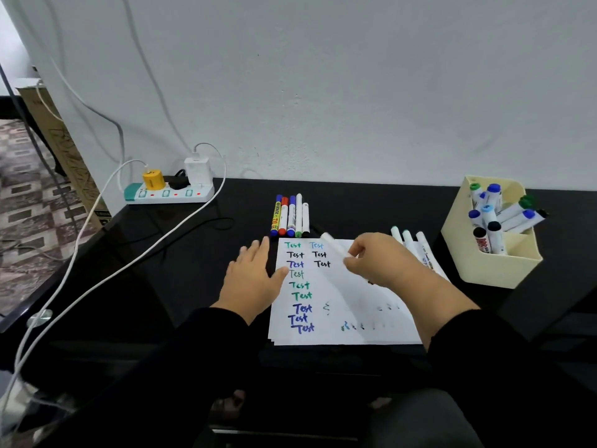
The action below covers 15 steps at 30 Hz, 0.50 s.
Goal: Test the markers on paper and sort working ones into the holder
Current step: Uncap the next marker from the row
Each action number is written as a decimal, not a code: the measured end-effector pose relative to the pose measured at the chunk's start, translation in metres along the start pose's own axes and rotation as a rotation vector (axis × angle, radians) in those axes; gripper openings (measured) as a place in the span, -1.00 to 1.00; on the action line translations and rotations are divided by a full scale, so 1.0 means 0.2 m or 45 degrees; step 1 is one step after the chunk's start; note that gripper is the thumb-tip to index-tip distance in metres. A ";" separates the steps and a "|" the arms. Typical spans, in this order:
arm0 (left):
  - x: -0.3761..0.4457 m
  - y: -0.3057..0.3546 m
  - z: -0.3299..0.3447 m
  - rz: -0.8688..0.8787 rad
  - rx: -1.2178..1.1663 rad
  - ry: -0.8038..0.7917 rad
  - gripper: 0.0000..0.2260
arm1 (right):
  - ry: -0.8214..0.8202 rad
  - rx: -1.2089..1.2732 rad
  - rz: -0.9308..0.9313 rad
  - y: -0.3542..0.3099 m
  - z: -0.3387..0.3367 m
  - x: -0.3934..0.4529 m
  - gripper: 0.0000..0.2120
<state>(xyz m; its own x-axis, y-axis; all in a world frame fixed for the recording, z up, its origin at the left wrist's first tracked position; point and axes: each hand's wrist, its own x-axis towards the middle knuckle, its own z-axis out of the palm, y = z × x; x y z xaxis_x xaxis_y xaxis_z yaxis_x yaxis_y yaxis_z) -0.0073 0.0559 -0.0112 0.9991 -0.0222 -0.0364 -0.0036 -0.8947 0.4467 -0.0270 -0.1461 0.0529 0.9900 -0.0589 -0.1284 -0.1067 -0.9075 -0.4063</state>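
Paper [339, 302] covered in "Test" scrawls is pinned flat on the black desk [161, 286] by the left hand [252, 279], fingers spread. A white marker [334, 245], blurred, is pinched in the right hand [378, 260] above the sheet. Five markers [290, 218] are lined up behind the paper. The cream holder [494, 266], filled with capped markers, is seen at the right.

From my remote seat I count five markers [290, 218] in a row above one stack of paper [342, 305], three more [408, 239] beside it, one marker [334, 246] in hand, one holder [491, 253] with about nine, and one power strip [169, 194].
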 end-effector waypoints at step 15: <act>-0.01 -0.06 0.09 -0.070 0.365 -0.064 -0.43 | 0.045 -1.179 0.173 0.74 0.29 0.56 -0.39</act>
<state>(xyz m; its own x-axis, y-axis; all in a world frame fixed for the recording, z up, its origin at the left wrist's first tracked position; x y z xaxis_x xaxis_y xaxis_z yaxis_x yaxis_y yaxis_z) -0.0110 0.0597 -0.0324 0.9948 0.0139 -0.1008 0.0313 -0.9845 0.1725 0.0636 -0.2620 -0.0745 0.9783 -0.1875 -0.0883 -0.1203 -0.8607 0.4947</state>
